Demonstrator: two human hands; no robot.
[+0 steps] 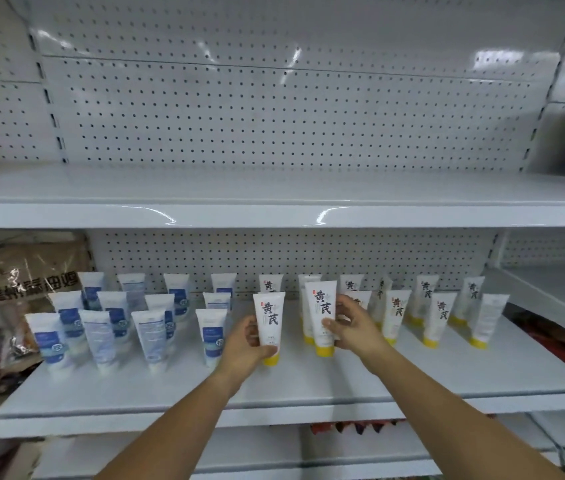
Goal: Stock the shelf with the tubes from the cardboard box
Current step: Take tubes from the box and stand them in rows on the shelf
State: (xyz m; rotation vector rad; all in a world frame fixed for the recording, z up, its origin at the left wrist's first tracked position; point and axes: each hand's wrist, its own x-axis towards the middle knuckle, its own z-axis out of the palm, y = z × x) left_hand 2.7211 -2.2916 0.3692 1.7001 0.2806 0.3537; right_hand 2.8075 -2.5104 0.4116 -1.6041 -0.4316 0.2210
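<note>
White metal shelf (pixel 309 386) mid-frame: left hand (pixel 247 344) and right hand (pixel 354 327) each grip an upright yellow-capped white tube (pixel 269 320) (pixel 321 313), side by side.

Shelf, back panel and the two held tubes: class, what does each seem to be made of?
Shelf: likely painted sheet metal, glossy white; it shows glare streaks.
Back panel: looks like the same white metal, punched with even holes.
Tubes in the left hand and right hand: probably soft matte plastic with yellow caps.
</note>
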